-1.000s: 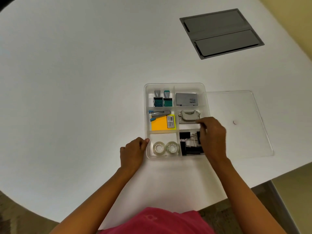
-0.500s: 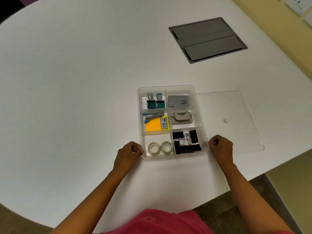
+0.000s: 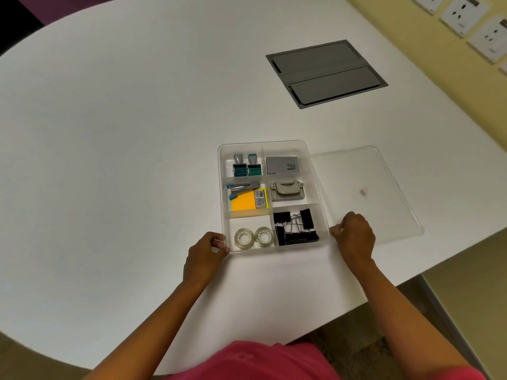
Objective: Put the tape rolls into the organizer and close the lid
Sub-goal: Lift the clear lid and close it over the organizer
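A clear plastic organizer (image 3: 318, 187) sits open on the white worktop (image 3: 123, 160), near the person's edge of it. The box is split into six compartments, two across and three deep. In the near left compartment two clear tape rolls (image 3: 253, 237) lie flat, side by side and touching or nearly so. The near right compartment holds a heap of black binder clips (image 3: 295, 228). In the middle row, a stapler (image 3: 242, 187) rests above orange and yellow sticky notes (image 3: 248, 204) on the left, and a grey hole punch (image 3: 287, 190) lies on the right. The far row carries two stamps (image 3: 246, 165) on the left and a grey flat box (image 3: 282, 165) on the right.

The transparent lid (image 3: 384, 193) lies flat on the worktop just to the right of the organizer, its left edge beside the box wall.

The left hand (image 3: 204, 252) is curled at the organizer's near left corner, with fingers (image 3: 218, 239) pinching the rim there. The right hand (image 3: 355, 237) is loosely clenched at the near right corner, knuckles up, on the near left corner of the lid; whether it grips the lid edge, the box wall or nothing cannot be told.

Far right on the worktop a grey cable hatch (image 3: 326, 74) is set flush. White wall sockets (image 3: 466, 15) show on the yellow wall at the far right.
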The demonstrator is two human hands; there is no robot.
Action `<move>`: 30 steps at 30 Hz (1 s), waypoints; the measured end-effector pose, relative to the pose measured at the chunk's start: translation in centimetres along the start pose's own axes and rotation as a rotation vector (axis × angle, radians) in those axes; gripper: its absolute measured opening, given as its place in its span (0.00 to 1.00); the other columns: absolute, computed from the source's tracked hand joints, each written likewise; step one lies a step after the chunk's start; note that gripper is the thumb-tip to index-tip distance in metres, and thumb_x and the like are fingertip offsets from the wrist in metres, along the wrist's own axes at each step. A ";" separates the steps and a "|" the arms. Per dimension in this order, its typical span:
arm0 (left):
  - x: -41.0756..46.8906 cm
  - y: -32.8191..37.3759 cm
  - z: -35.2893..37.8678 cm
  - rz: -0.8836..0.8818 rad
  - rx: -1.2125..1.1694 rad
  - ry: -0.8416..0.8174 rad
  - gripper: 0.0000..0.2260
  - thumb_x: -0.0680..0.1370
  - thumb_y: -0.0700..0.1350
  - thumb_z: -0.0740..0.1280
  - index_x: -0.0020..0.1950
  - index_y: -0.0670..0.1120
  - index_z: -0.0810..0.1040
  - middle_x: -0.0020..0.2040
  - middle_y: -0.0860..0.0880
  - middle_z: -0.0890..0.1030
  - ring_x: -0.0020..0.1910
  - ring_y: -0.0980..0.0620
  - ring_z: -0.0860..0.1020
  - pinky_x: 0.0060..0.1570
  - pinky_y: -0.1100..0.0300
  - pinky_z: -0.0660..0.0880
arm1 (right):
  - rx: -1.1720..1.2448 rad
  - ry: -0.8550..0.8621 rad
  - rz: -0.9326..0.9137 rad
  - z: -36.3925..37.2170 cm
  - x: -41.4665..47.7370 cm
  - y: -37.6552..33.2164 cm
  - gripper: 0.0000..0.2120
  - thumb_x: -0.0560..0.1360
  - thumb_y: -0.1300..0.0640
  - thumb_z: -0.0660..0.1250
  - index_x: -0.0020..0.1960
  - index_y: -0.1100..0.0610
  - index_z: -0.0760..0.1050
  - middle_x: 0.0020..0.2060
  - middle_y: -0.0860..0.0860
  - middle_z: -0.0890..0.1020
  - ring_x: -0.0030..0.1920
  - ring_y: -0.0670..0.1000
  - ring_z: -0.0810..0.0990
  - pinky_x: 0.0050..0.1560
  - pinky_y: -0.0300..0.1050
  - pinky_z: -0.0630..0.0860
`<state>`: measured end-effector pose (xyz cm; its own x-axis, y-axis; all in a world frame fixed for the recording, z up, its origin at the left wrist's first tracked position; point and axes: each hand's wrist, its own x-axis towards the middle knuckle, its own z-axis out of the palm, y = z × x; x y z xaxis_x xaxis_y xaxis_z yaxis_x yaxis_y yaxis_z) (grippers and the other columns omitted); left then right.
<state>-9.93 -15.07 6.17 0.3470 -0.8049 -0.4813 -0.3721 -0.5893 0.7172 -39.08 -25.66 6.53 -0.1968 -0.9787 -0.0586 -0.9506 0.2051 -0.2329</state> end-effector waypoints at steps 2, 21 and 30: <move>-0.1 0.0 0.0 0.002 0.004 -0.004 0.11 0.74 0.44 0.70 0.56 0.48 0.77 0.46 0.52 0.79 0.47 0.50 0.77 0.47 0.60 0.69 | -0.038 0.088 -0.045 -0.9 0.0 0.0 0.08 0.68 0.70 0.69 0.33 0.64 0.71 0.29 0.60 0.73 0.28 0.54 0.70 0.28 0.43 0.65; -1.1 4.7 0.5 0.174 -0.099 0.096 0.17 0.75 0.42 0.69 0.64 0.47 0.74 0.58 0.47 0.79 0.49 0.50 0.78 0.45 0.66 0.73 | 0.657 0.410 -0.309 -14.3 -5.6 -7.7 0.18 0.72 0.62 0.70 0.32 0.56 0.63 0.24 0.46 0.63 0.26 0.46 0.61 0.28 0.29 0.60; -0.6 6.5 -2.0 -0.001 -0.618 -0.115 0.14 0.79 0.47 0.62 0.63 0.46 0.75 0.55 0.47 0.82 0.49 0.46 0.82 0.44 0.60 0.77 | 1.239 -0.055 -0.197 -14.5 -4.1 -8.8 0.18 0.75 0.53 0.69 0.31 0.51 0.64 0.24 0.43 0.66 0.22 0.44 0.63 0.22 0.32 0.63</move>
<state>-10.88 -18.29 12.16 0.2394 -0.8272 -0.5083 0.2063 -0.4683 0.8592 -33.43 -23.62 22.84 -0.0388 -0.9981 0.0480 -0.0931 -0.0443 -0.9947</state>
